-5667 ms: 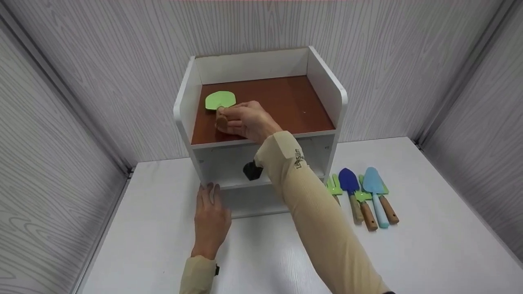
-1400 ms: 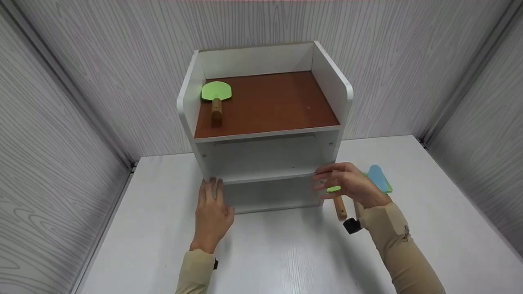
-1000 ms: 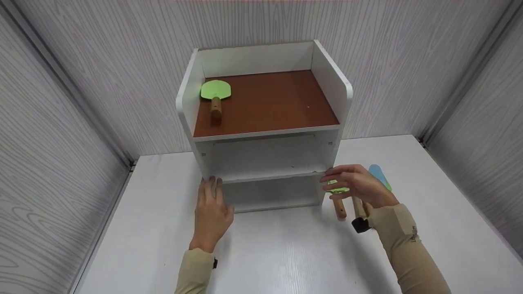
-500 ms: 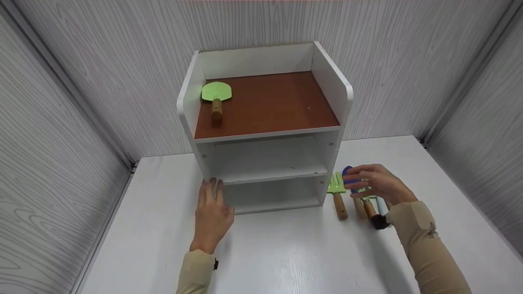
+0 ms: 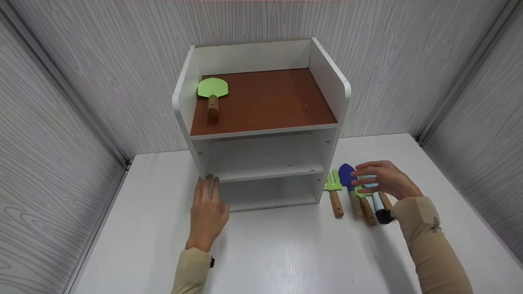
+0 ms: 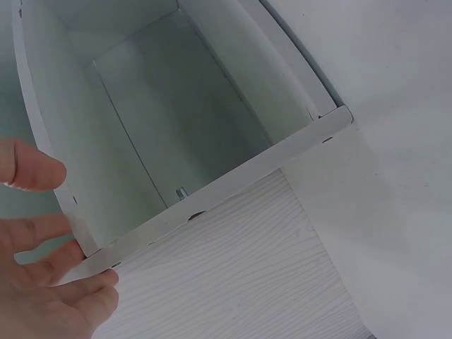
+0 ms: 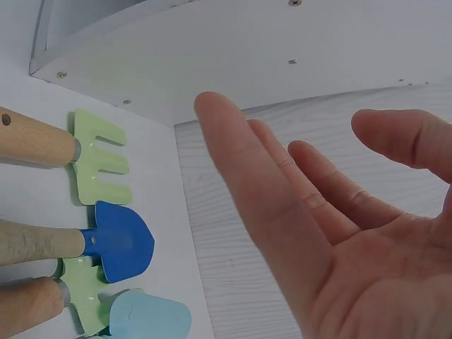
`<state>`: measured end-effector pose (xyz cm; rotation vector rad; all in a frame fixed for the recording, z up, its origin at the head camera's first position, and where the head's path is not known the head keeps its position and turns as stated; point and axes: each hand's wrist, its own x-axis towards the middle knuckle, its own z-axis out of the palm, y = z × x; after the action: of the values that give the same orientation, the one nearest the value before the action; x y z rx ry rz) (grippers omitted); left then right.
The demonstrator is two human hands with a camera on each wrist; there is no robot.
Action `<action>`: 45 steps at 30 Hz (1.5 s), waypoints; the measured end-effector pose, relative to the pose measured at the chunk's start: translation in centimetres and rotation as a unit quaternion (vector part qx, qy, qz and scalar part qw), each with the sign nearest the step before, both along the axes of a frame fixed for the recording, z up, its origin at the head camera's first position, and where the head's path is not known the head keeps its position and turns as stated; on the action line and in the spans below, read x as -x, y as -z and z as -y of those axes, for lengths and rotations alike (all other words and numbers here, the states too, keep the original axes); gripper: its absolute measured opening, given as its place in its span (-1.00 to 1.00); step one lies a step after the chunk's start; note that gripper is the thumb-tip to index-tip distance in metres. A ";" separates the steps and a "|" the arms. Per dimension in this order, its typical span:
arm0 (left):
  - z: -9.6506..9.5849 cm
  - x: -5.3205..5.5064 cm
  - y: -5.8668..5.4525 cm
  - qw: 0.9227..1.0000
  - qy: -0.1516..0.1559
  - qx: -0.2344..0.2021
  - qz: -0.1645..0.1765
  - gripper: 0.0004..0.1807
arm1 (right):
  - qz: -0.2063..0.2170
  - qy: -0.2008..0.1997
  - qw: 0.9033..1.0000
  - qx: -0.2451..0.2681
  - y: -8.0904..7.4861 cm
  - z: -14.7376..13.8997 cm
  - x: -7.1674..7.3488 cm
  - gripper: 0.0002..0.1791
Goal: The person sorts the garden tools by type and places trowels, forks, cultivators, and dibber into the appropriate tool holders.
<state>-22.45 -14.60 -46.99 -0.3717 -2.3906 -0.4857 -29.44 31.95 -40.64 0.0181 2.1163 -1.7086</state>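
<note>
My left hand (image 5: pixel 207 214) rests its fingers on the front edge of the white shelf unit (image 6: pixel 233 169), low on its left side. In the left wrist view the thumb stands apart from the board. My right hand (image 5: pixel 384 179), fingers spread and holding nothing, hovers over a row of garden tools. Below it lie a green hand fork (image 5: pixel 335 196), a dark blue trowel (image 7: pixel 123 244), another green hand fork (image 5: pixel 366 208) and a light blue trowel (image 7: pixel 152 314), partly hidden. A green garden shovel (image 5: pixel 213 87) with a wooden handle lies at the left of the brown top shelf.
The brown top shelf (image 5: pixel 265 102) has raised white walls at both sides and the back. Two white compartments sit beneath it. The unit stands on a white table (image 5: pixel 265 253) against grey wood-patterned panels (image 5: pixel 380 61).
Earlier my right hand held the green garden shovel at the top shelf; it has let go and moved down right over the tools. My left hand stays at the unit's edge.
</note>
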 end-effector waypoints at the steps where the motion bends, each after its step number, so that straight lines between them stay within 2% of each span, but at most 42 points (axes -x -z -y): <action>1: 0.0 0.0 0.0 1.000 0.001 0.001 0.002 -0.33 | 0.002 0.004 1.000 -0.001 0.0 0.0 0.1 -0.39; 11: -0.1 0.0 -0.4 1.000 -0.004 0.005 0.005 -0.35 | 0.000 0.013 0.999 -0.030 0.5 -0.6 0.0 -0.39; 17: 0.1 0.5 -1.0 1.000 -0.007 0.019 -0.019 -0.49 | 0.009 0.023 0.999 -0.038 1.5 -0.9 -0.3 -0.37; 21: 0.3 0.6 -1.4 0.999 -0.015 0.035 -0.021 -0.56 | 0.017 0.025 0.999 -0.035 2.2 -1.1 -0.3 -0.35; 28: 0.6 1.0 -2.0 0.998 -0.013 0.051 -0.034 -0.64 | 0.032 0.023 0.999 -0.036 3.4 -1.2 0.0 -0.65; 32: 0.8 1.2 -2.2 0.998 -0.005 0.056 -0.035 -0.64 | 0.040 0.023 0.998 -0.046 4.2 -1.3 0.2 -0.75; 35: 0.9 1.2 -2.2 0.998 0.002 0.054 -0.034 -0.64 | 0.043 0.022 0.997 -0.056 4.8 -1.4 0.2 -0.70; 40: 0.9 1.4 -2.4 0.998 0.011 0.054 -0.034 -0.65 | 0.052 0.030 0.995 -0.074 5.1 -1.2 0.1 -0.51; 45: 0.9 1.4 -2.6 0.997 0.006 0.067 -0.037 -0.67 | 0.073 0.047 0.992 -0.087 5.4 -0.8 0.2 -0.49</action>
<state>-23.90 -15.52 -44.43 -0.4555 -2.3556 -0.3112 -29.69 32.73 -46.06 0.2883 2.1773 -1.5169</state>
